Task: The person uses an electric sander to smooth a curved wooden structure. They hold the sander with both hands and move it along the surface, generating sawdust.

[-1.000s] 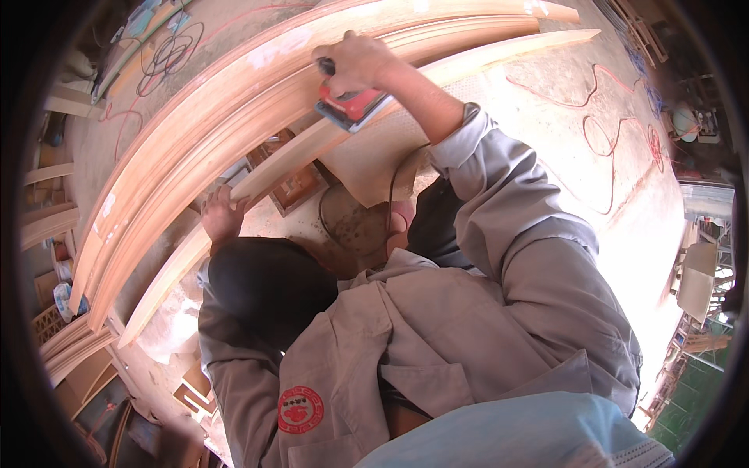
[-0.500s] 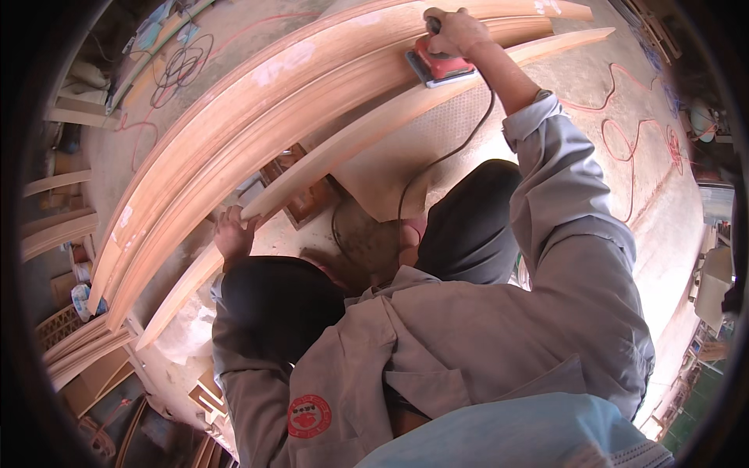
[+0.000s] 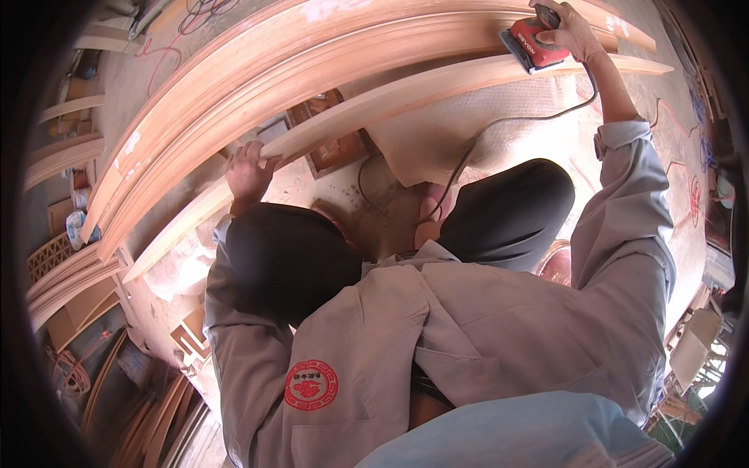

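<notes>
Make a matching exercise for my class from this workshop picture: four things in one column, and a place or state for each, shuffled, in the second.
Things
1. red sander
2. left hand
3. black cord
4. round red badge

Places or states
A. on the grey jacket
B. gripping the pale curved strip's edge
C. under the right hand, on the curved wood
D. trailing from the sander toward the knees

Pairs: 1-C, 2-B, 3-D, 4-A

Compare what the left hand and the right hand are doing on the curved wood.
The left hand grips the edge of the pale curved strip with bare fingers; the right hand presses a red corded sander onto the darker curved moulding. The left sits close to the knees, the right reaches out far. Both rest on wood.
</notes>
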The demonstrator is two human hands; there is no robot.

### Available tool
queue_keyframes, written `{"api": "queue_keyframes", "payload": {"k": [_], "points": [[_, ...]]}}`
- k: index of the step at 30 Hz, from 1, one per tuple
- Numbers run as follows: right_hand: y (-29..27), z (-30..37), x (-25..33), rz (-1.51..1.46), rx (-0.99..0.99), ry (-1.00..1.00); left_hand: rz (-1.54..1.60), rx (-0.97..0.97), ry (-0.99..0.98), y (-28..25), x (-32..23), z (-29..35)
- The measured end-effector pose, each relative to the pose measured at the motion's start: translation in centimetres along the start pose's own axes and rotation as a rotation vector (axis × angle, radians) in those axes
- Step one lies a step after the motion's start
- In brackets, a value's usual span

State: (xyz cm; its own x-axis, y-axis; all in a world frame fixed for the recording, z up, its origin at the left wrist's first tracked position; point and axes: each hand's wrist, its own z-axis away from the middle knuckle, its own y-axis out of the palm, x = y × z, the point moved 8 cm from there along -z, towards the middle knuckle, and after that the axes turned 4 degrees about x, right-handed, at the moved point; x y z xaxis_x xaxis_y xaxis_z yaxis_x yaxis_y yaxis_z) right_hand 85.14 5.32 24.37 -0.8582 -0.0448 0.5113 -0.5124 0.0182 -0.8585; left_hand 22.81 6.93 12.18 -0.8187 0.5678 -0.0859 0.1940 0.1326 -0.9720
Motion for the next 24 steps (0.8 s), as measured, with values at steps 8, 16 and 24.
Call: {"api": "queue_keyframes", "payload": {"k": [8,16,24], "points": [[8.8,-1.1,18.7,0.081,0.094,-0.187,0.03,-0.071,0.025,-0.2,-0.1,0.5],[18.4,-2.2,32.8,0.317,0.187,-0.112,0.075,-0.056,-0.017,0.1,-0.1,0.3],[17.5,-1.4,31.1,0.35,0.069,0.055,-0.017,0.029,0.007,1.1,0.9,0.6]]}}
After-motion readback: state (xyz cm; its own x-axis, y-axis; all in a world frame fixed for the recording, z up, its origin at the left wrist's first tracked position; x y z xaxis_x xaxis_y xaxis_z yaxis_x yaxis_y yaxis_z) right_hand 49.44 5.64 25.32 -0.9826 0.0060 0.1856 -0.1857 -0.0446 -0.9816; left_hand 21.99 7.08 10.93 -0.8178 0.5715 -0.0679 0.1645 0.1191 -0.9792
